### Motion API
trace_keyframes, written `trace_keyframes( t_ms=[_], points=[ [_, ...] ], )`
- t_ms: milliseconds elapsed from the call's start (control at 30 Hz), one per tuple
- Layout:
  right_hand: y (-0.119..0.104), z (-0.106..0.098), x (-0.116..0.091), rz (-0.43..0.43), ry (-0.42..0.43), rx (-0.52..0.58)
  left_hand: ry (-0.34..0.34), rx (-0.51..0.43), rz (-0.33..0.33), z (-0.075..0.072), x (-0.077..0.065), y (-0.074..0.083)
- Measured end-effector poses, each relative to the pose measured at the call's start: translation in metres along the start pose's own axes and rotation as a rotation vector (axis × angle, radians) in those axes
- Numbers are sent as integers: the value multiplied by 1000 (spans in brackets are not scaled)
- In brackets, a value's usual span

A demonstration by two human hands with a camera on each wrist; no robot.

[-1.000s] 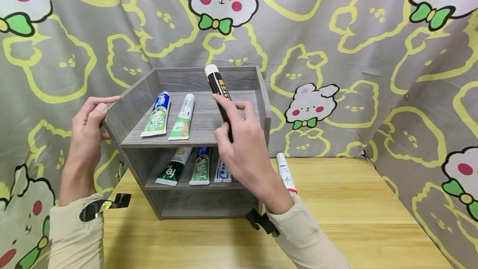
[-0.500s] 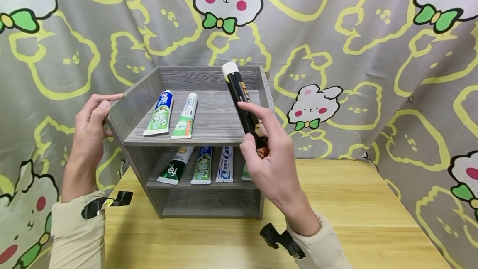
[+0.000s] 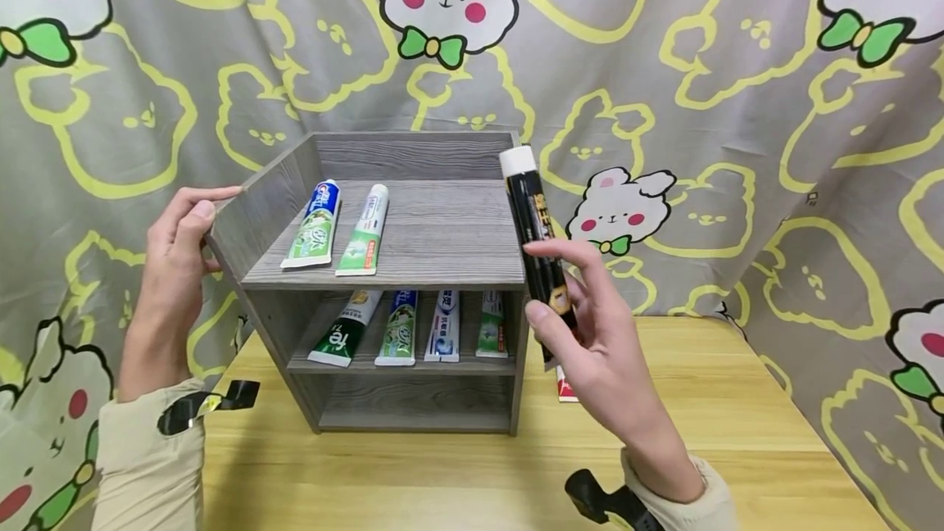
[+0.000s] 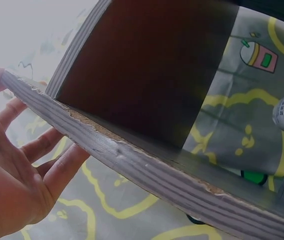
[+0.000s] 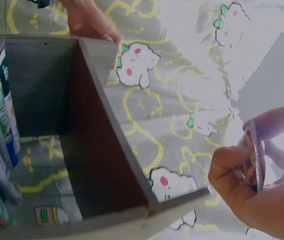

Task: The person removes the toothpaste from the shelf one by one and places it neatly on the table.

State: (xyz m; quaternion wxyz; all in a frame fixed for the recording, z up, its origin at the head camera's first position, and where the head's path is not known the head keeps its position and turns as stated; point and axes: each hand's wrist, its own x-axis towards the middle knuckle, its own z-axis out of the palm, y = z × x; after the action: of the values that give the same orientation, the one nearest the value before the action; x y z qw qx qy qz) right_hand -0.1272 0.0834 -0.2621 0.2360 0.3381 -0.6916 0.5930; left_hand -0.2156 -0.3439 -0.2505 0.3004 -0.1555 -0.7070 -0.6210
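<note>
My right hand point(image 3: 601, 342) grips a black toothpaste tube point(image 3: 534, 228) with gold print and a white cap, cap end up, beside the right wall of a grey wooden shelf rack point(image 3: 442, 277). In the right wrist view, the tube's end point(image 5: 254, 160) shows between thumb and fingers. My left hand point(image 3: 177, 252) holds the upper front corner of the rack's left side panel point(image 4: 117, 145), its fingers on the outer face. On the top board lie a blue-green toothpaste tube point(image 3: 315, 224) and a white-green one point(image 3: 363, 232).
Several toothpaste tubes point(image 3: 442, 330) lie on the middle shelf. Below it is the bottom compartment point(image 3: 420, 401). On the wooden table point(image 3: 708, 400), a tube with a red end point(image 3: 566, 388) is partly hidden behind my right hand. A cartoon-print curtain point(image 3: 457, 97) hangs behind the rack.
My right hand has carried the black tube rightward from over the top board to beyond the rack's right wall. The left hand has kept its hold on the rack's corner.
</note>
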Motion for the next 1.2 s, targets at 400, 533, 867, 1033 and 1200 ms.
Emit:
trace_keyframes(
  t_ms=[400,533,867,1033,1200],
  points=[
    [30,-36,-29,20,107,146,1,-18,7,1,-2,0],
    [39,-51,-39,137,156,134,0,-40,14,2,-1,-1],
    [75,-78,-55,178,166,193,-5,-60,19,3,0,-3],
    [91,-84,-60,246,140,185,-6,-84,18,3,0,-3],
    [104,-89,-61,353,142,113,6,-97,7,5,0,-2]
  ],
)
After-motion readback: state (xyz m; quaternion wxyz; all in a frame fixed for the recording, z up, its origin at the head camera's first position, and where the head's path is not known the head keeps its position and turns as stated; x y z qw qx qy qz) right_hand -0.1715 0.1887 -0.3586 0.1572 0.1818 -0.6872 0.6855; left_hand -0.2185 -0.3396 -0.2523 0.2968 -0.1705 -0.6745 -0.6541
